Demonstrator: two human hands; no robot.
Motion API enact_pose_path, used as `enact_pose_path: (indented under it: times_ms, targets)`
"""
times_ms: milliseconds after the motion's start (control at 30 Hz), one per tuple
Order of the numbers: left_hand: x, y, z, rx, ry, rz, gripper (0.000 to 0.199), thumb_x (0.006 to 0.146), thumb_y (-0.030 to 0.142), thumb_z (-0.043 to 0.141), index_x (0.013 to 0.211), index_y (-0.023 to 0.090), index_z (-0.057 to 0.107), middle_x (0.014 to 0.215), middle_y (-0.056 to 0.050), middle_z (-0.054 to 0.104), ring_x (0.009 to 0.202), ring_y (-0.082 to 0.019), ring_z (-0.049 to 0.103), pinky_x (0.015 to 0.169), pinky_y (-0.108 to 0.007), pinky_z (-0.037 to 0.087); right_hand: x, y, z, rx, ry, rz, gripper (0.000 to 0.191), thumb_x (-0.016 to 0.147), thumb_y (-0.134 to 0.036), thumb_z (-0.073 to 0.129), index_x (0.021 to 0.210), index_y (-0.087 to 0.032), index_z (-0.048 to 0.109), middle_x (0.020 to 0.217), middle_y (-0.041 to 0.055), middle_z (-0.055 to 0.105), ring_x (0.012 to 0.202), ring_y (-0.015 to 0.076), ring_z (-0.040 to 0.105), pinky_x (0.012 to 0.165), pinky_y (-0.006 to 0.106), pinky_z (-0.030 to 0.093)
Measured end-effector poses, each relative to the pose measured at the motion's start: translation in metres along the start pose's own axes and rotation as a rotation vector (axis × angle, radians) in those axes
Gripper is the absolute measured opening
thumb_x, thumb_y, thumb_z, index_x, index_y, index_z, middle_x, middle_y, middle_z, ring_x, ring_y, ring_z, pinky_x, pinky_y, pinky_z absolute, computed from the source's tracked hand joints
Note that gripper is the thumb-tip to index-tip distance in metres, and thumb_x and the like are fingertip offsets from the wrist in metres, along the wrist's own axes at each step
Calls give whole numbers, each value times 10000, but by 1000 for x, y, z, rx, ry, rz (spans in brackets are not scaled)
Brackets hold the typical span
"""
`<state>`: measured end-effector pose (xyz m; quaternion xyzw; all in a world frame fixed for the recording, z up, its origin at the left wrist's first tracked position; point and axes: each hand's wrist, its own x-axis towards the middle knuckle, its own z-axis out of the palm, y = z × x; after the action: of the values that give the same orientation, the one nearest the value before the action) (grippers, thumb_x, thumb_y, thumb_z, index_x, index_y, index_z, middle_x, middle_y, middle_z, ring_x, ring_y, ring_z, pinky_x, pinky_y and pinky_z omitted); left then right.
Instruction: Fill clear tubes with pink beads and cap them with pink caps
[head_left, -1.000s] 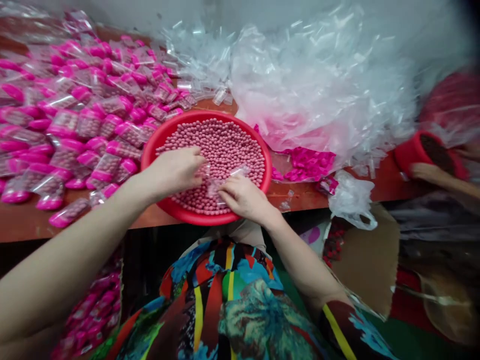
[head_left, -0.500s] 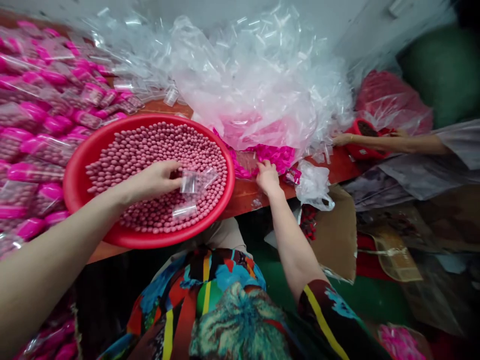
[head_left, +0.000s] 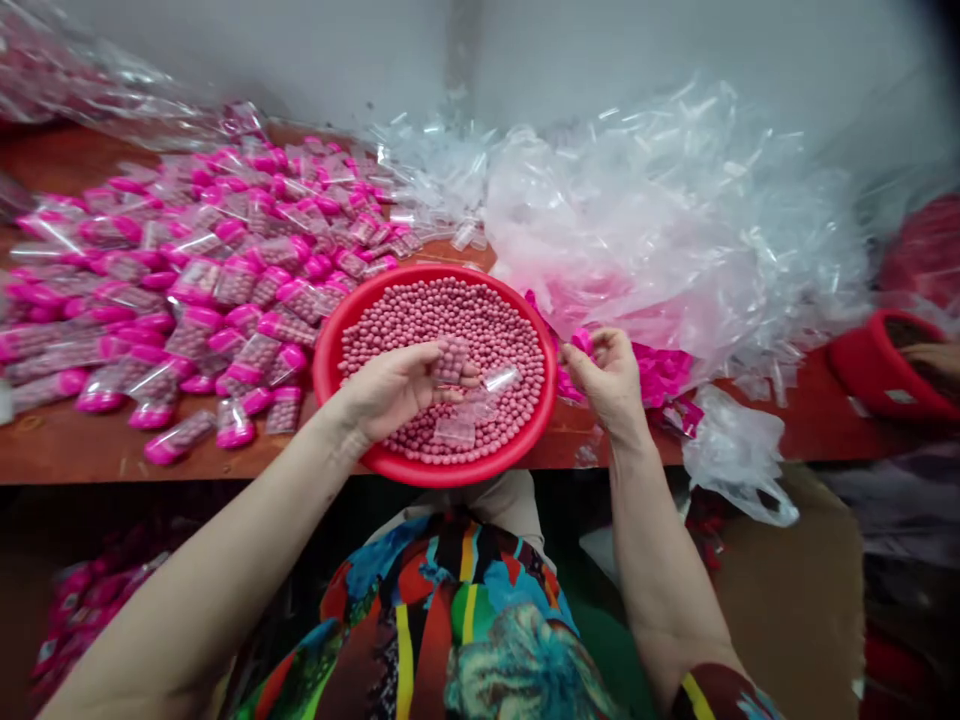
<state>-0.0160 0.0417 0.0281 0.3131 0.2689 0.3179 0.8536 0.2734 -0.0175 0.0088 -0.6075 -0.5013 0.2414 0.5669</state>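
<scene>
Container (head_left: 452,360) seemingly pinched by left fingers (head_left: 421,356).

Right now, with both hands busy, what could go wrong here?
The left hand holds a small clear container of pink beads above the red basin; a tilt might spill some. The right hand could drop the small pink piece it pinches. The basin sits at the front edge of the table, so a knock might scatter its beads.
</scene>
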Motion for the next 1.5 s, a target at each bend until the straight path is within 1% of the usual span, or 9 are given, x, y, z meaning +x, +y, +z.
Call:
enact_pose_path:
  times_ms: [167,267,333,467,700,833,967,1100,1500]
  targets:
    - [-9,-7,1,-107,46,-13,267,944,184,457,877,100,702,833,-139,730,676,-187,667,578,-264,526,-18,-53,71,121,-272,-2,395,865,-523,767,1093,-253,592,952,-11,661,815,132,614,750,273,549]
    - [-16,-14,1,-118,85,-3,250,936,210,477,816,125,680,748,-103,694,612,-166,619,549,-249,495,-24,-63,95,139,-387,21,406,989,-605,561,1188,-256,619,972,11,686,804,142,630,793,312,577]
    - [-20,-17,1,-111,98,13,224,922,217,503,803,134,673,719,-86,674,598,-156,598,539,-238,477,-28,-63,101,90,-394,-62,385,999,-570,567,1210,-256,641,1114,37,709,959,170,669,935,354,574]
    - [-23,-20,0,-78,97,24,229,907,252,508,788,129,661,733,-86,665,554,-132,552,480,-223,406,-35,-61,101,-10,-440,-199,301,1014,-453,597,1214,-248,688,1265,60,723,1199,209,660,1106,397,515]
    - [-21,-25,0,5,219,52,187,855,241,590,748,120,685,687,-70,648,533,-115,504,444,-225,322,-31,-51,93,-203,-532,-362,255,1023,-323,576,1214,-242,724,1157,70,764,1091,215,702,1002,400,559]
    - [-20,-25,-1,-72,219,53,156,856,225,612,833,117,723,715,-65,662,577,-127,551,455,-228,362,-22,-37,88,-423,-443,-532,265,1011,-256,567,1210,-264,743,1139,94,757,1085,257,672,1008,478,528]
    - [-19,-26,-3,-123,152,44,202,890,236,600,960,109,739,801,-82,703,633,-151,620,503,-242,446,-23,-38,94,-296,-250,-412,240,1008,-291,591,1186,-266,749,1150,82,738,1108,235,668,1027,448,535]
    - [-21,-31,-5,-94,97,132,206,875,260,721,1024,120,746,888,-65,713,686,-137,627,538,-228,446,-34,-52,111,-32,-282,-261,188,980,-335,658,1110,-259,771,1100,49,738,1068,192,683,999,385,561]
    - [-25,-37,-5,-57,39,181,207,853,297,807,967,138,739,863,-27,642,711,-106,563,607,-216,451,-43,-55,112,-119,-272,-357,182,993,-272,620,1088,-270,776,1040,53,701,1034,199,671,935,386,584]
